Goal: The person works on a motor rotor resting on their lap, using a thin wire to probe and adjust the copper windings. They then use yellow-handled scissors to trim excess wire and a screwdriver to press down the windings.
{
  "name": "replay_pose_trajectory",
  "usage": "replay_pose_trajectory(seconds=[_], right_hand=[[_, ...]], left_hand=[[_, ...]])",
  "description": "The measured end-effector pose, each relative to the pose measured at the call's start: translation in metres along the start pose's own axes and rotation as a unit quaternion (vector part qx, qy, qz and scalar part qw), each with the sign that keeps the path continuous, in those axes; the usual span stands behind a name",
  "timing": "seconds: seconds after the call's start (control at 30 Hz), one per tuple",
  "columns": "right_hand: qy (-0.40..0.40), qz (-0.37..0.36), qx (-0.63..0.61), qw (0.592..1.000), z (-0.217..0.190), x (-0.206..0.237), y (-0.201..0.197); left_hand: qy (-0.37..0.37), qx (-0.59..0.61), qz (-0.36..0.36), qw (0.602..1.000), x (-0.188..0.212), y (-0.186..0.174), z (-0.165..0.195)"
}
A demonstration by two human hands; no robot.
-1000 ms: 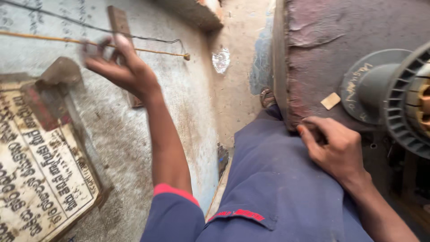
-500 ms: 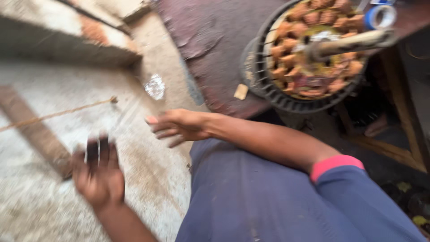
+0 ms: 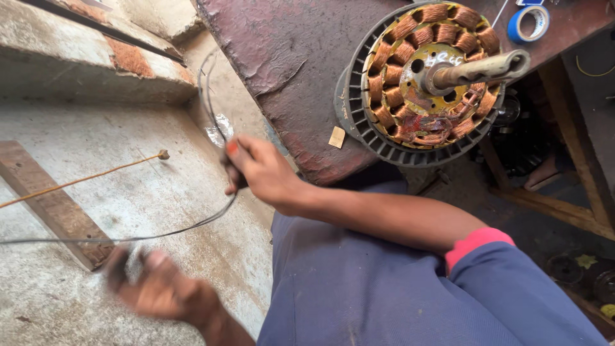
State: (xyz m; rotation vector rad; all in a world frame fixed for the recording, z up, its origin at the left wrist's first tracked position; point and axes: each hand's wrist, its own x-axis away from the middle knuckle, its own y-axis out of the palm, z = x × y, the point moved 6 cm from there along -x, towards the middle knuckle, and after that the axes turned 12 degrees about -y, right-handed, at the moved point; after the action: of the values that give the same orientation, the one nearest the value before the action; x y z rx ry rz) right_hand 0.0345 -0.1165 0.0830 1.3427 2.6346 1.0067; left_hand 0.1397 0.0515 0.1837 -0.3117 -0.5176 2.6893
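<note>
Gripping a thin dark wire (image 3: pixel 211 218), the right hand (image 3: pixel 259 170) is closing around it; the blurred left hand (image 3: pixel 160 288) is pinching the same wire lower down.

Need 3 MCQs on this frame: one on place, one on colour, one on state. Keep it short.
1. Where does the motor stator sit?
A. On the dark red tabletop's edge
B. On the concrete floor
C. On the person's lap

2. What colour is the tape roll?
A. Yellow
B. Blue
C. Black

3. What is the right hand doing?
A. Resting flat on the table
B. Gripping the stator's shaft
C. Closed around a thin dark wire

Answers:
1. A, the stator lies on the worn red tabletop, overhanging its near edge.
2. B, the roll at the top right corner is blue.
3. C, its fingers curl round the wire, which runs on toward the blurred left hand.
</note>
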Motion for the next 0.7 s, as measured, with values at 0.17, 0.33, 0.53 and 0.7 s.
replay_pose_trajectory(seconds=[0.17, 0.33, 0.53, 0.7], right_hand=[[-0.087, -0.133, 0.217, 0.963, -0.037, 0.07, -0.021], [-0.223, -0.054, 0.439, 0.869, -0.121, 0.112, -0.036], [-0.38, 0.091, 0.512, 0.765, -0.213, 0.168, -0.039], [-0.352, 0.135, 0.517, 0.768, -0.221, 0.182, -0.049]], left_hand=[[-0.362, 0.411, -0.4, 0.735, 0.023, 0.119, 0.015], [-0.354, 0.442, -0.467, 0.679, 0.051, 0.143, 0.054], [-0.259, 0.228, -0.644, 0.682, 0.081, 0.137, 0.095], [-0.173, 0.154, -0.724, 0.649, 0.09, 0.161, 0.114]])
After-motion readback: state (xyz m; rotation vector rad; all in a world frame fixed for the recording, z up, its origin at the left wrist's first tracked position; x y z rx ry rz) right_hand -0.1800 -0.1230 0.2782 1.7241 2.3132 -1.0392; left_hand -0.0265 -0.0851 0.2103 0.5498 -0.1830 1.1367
